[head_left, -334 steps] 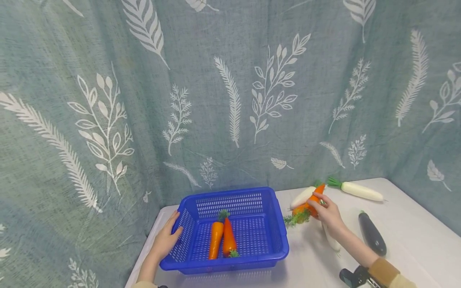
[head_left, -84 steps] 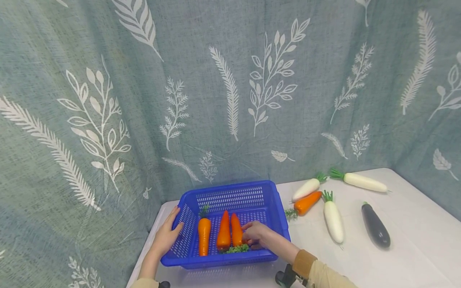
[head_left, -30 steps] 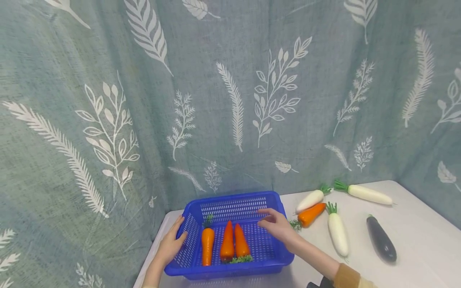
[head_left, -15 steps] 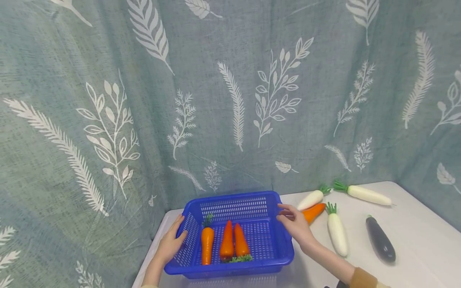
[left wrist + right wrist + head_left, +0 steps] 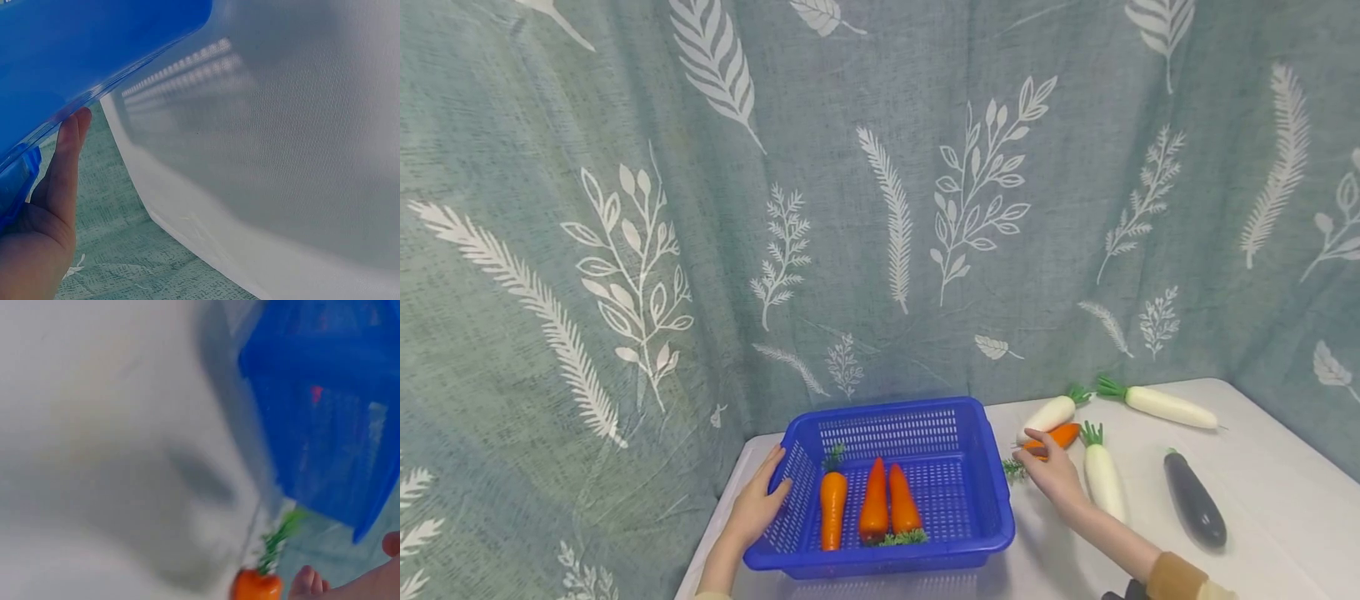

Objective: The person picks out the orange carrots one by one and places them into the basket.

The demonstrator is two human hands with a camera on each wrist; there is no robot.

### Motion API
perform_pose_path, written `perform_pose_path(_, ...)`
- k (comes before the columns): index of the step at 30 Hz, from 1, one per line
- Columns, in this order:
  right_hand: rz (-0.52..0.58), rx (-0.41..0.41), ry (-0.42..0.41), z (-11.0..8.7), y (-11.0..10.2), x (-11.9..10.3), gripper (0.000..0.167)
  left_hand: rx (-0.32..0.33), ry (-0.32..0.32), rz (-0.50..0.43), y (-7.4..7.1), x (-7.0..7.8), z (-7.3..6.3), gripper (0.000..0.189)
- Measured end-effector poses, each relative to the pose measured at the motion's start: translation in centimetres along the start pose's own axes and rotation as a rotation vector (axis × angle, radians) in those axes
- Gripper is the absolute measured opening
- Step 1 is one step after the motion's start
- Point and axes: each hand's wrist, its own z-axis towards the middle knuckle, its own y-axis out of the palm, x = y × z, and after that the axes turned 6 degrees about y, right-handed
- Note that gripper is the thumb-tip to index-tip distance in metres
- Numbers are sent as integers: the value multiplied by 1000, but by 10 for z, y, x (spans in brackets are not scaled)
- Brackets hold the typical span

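Observation:
My left hand [image 5: 757, 503] holds the left rim of a blue plastic basket [image 5: 880, 548], thumb over the inside and fingers along the outer wall. Three orange carrots, the leftmost one [image 5: 832, 508] apart from a pair [image 5: 875, 504], lie in the basket. Out on the table, my right hand [image 5: 1054, 477] hovers at another carrot [image 5: 1064, 434], thumb and fingers spread apart and partly covering it. That carrot's orange top [image 5: 257, 586] and green leaves show near the fingertips in the right wrist view.
A white radish [image 5: 1047, 416] lies behind the loose carrot, a second radish [image 5: 1103, 479] to its right, and a third [image 5: 1171, 407] at the back. An eggplant [image 5: 1195, 500] lies farther right. A patterned curtain [image 5: 880, 208] hangs behind the white table [image 5: 1270, 492].
A carrot was carried from the table into the basket, making three there. My right hand then left the basket and moved right to the loose carrot. My left hand stays at the rim.

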Motion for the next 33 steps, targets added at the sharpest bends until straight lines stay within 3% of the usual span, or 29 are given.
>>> perform_pose_path(5,42,8,72,11,-10,16,60,1,11,-7,0,-1,-1,53)
perform_pose_path(12,165,-59,190,18,-13,27,70,0,6,-9,-1,0,-1,53)
perform_pose_path(20,240,-69,240,27,-10,36,76,7,14,-13,-1,0,-1,53)
perform_pose_path(25,215,-56,184,35,-5,46,73,6,15,-21,1,-1,-2,53)
perform_pose_path(33,41,25,155,45,0,51,71,14,19,-24,0,-1,-1,53)
